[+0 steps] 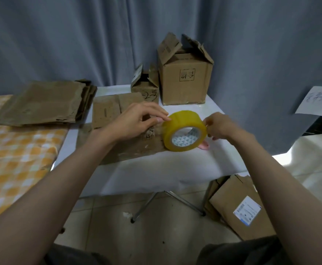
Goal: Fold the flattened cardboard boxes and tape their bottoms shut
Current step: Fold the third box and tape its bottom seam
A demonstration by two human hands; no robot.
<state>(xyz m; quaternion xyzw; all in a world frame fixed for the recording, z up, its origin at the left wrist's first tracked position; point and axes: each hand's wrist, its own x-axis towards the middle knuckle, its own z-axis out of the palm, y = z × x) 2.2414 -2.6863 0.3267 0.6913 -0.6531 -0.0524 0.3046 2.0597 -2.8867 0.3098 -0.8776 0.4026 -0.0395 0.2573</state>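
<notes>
Yellow tape roll (185,131): held up between both hands, just over a flattened box (118,131) on the white table (175,169).
Left hand (137,121): fingertips pinched together at the roll's left rim, probably picking at the tape end, hard to tell.
Right hand (218,127): fingers curled tight on the roll's right edge.
Done: two boxes (185,77) already stand folded beyond the fingers.
Left: flat stack (41,104) off past the left fingers, plus more cardboard on the floor (238,207), all unfolded and untaped.
</notes>
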